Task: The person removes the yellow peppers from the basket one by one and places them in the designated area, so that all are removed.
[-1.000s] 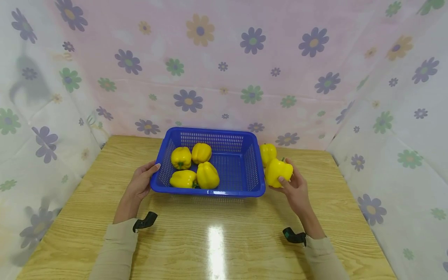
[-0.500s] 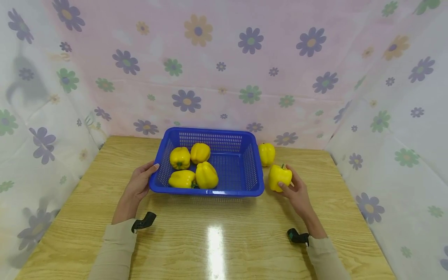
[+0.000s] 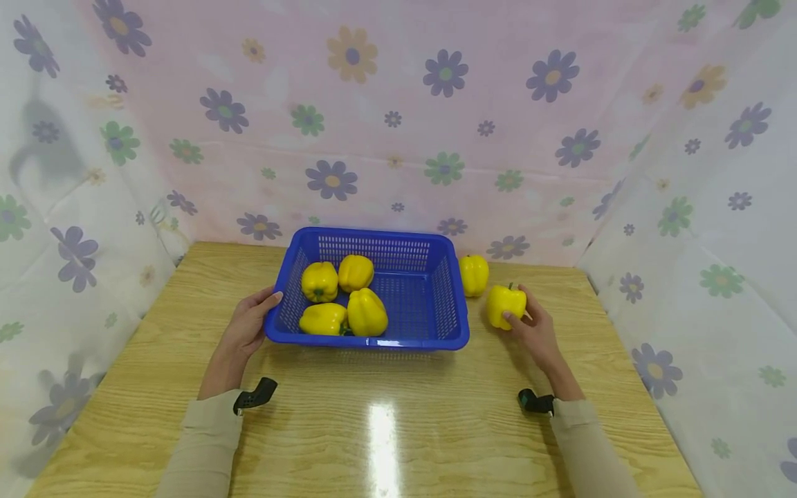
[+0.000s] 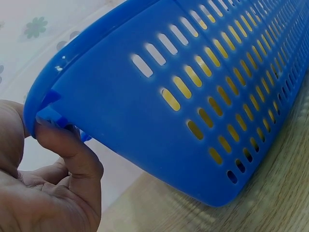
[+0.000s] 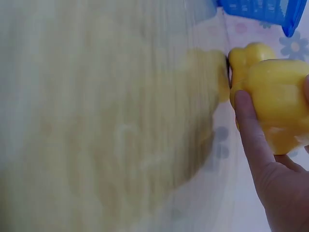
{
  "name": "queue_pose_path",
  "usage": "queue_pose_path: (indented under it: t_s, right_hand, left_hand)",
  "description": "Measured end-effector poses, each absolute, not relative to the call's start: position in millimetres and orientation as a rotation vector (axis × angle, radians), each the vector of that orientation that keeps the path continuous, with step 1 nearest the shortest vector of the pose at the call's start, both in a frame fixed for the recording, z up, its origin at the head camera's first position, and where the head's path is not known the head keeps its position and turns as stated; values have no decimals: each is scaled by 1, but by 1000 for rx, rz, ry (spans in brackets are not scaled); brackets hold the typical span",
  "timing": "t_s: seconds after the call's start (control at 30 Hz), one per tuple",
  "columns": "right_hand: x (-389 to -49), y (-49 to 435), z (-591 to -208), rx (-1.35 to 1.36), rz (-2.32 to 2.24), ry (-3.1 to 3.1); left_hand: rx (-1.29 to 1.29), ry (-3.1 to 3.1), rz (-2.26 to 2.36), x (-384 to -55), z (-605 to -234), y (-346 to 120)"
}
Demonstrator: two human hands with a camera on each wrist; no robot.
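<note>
My right hand point(image 3: 539, 335) grips a stem-up pepper point(image 3: 503, 304) just right of the basket point(image 3: 429, 343) my left hand point(image 3: 248, 324) grips at its left end.

Held yellow pepper point(image 3: 504, 304) (stem up)

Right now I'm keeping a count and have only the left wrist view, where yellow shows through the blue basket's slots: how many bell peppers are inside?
Observer: The head view shows four yellow bell peppers in the blue plastic basket.
Operator: Is the right hand holding anything?
Observer: Yes, a fifth yellow bell pepper, outside the basket, to its right.
Operator: Any others outside?
Observer: One more, a sixth yellow bell pepper, close by the basket's right end and farther back than the held one.
</note>
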State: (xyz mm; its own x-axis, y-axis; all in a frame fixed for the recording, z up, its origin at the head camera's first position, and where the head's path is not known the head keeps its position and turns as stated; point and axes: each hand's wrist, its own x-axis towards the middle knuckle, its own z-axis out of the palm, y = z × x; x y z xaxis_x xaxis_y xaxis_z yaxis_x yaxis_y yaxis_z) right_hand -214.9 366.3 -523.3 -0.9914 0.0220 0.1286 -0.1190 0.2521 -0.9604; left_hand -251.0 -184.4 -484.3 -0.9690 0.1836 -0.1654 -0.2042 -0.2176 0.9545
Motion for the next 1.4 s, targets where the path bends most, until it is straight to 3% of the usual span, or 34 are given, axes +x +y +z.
queue_pose_path:
  t_s: [0.77, 1.4]
  right_hand:
    - [-275, 395, -508, -4, 1883, -2572]
    - [-295, 400, -495, 51, 2049, -2642]
  left_hand:
    - [-13, 1775, 2284, -250, -485, -186]
    - [-5, 1795, 2281, -251, -488, -186]
